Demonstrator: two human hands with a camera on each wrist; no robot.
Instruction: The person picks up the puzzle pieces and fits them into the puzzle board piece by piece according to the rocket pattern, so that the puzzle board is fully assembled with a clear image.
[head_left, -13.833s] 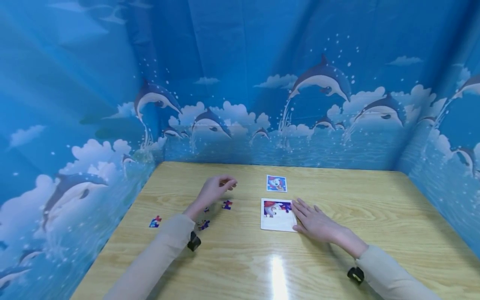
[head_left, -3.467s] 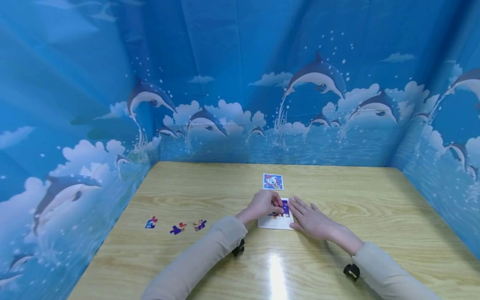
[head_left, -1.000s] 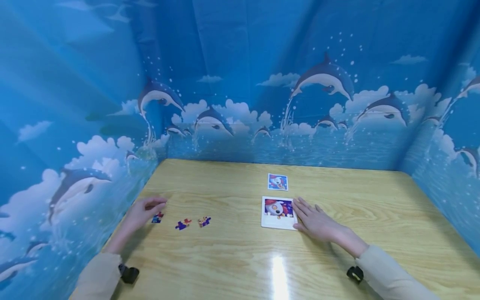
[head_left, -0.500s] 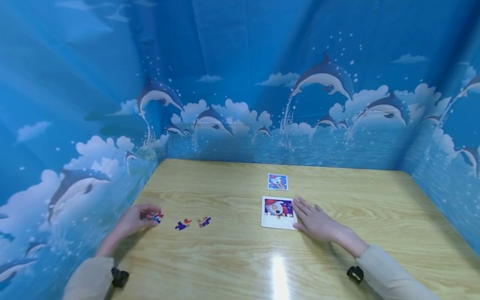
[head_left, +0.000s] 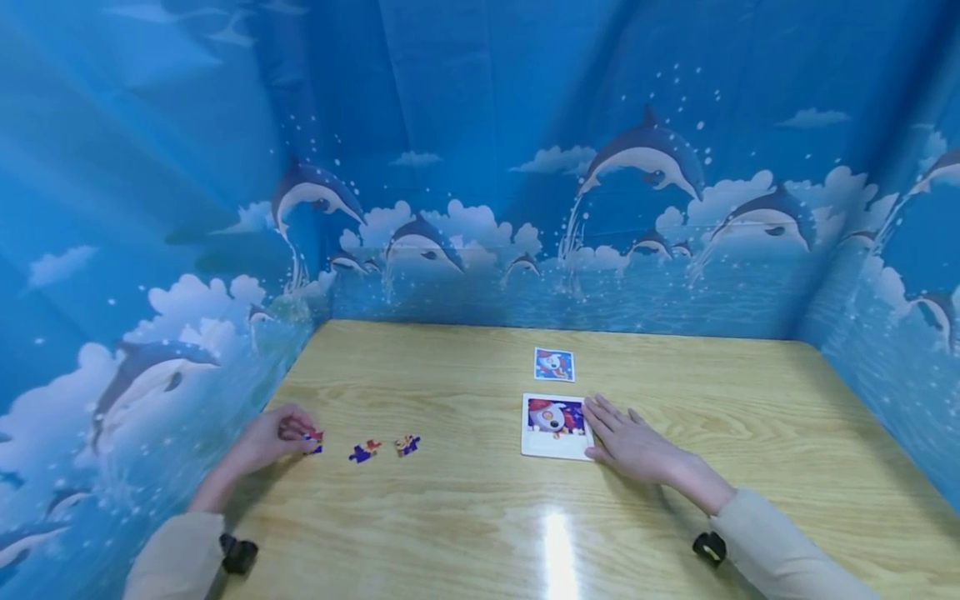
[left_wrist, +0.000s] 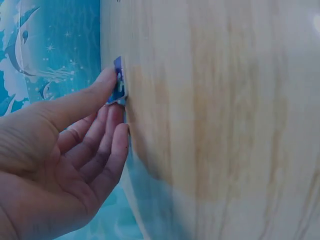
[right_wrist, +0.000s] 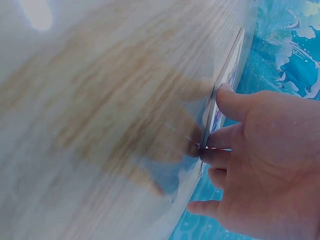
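My left hand [head_left: 264, 442], at the table's left side, pinches a red and blue jigsaw piece [head_left: 316, 442]. In the left wrist view that jigsaw piece [left_wrist: 118, 82] sits between thumb and fingertips, close to the tabletop. My right hand [head_left: 633, 442] lies with straight fingers over the right edge of a white puzzle board [head_left: 551, 446]. The right wrist view shows the right thumb [right_wrist: 232, 100] touching the board's edge. Joined pieces fill the upper part of the board with a white character on purple; its lower strip is bare white.
Two loose jigsaw pieces, a purple and orange one [head_left: 364, 452] and a yellow and purple one [head_left: 408, 446], lie between the left hand and the board. Behind the board lies a small picture card [head_left: 554, 365]. A dolphin-print curtain [head_left: 480, 283] borders the wooden table [head_left: 465, 517].
More pieces fill the board than at first. My left hand has gone from the board to the far left and taken hold of the red and blue jigsaw piece. The right hand stays put.
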